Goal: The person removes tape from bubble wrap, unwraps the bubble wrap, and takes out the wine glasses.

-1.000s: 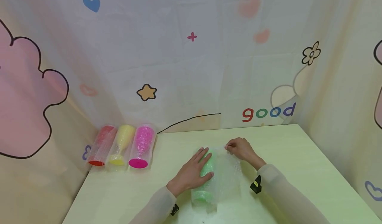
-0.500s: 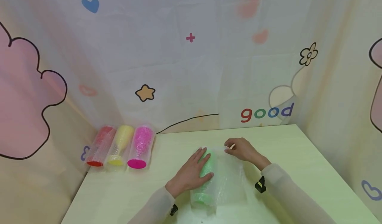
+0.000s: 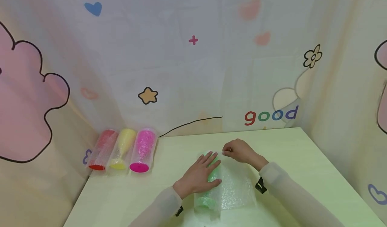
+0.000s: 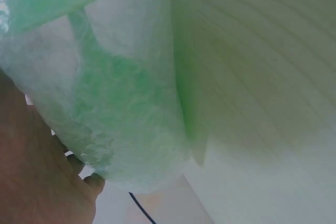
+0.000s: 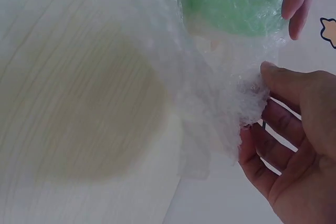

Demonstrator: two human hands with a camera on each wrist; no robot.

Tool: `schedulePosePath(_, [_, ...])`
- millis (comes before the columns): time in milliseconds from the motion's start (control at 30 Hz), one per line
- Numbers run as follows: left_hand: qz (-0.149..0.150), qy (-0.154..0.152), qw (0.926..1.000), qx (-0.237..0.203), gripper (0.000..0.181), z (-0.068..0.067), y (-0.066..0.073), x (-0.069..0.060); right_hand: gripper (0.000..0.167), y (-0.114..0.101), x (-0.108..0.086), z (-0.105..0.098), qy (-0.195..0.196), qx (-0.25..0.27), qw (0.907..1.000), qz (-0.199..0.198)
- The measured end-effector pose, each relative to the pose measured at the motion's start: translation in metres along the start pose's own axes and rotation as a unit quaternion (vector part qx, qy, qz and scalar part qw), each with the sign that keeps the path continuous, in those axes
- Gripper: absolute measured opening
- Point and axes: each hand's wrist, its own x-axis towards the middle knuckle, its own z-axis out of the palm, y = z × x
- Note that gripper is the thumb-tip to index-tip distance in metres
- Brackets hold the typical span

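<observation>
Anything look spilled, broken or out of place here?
No visible spill or damage. The red bundle, yellow bundle and pink bundle look neatly wrapped; only the green bundle looks odd: loose wrap spreads to its right, its edge in the right grip.

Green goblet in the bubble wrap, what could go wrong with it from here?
The green goblet lies on its side under the left hand, so it might roll if that hand lifts. The right hand pinches the bubble wrap at its far end while the near edge is unheld, so it could fold over crookedly.
</observation>
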Motion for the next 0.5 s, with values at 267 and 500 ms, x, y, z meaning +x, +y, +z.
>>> schedulePosePath(267, [-0.004, -0.004, 0.9999, 0.013, 0.071, 0.003, 0.0, -0.002, 0.006, 0.004, -0.004, 0.002, 0.037, -0.007, 0.9993, 0.008])
schedulePosePath(500, [-0.006, 0.003, 1.0, 0.006, 0.071, 0.006, -0.001, -0.006, 0.007, 0.014, -0.009, 0.006, 0.035, 0.043, 0.9978, 0.036])
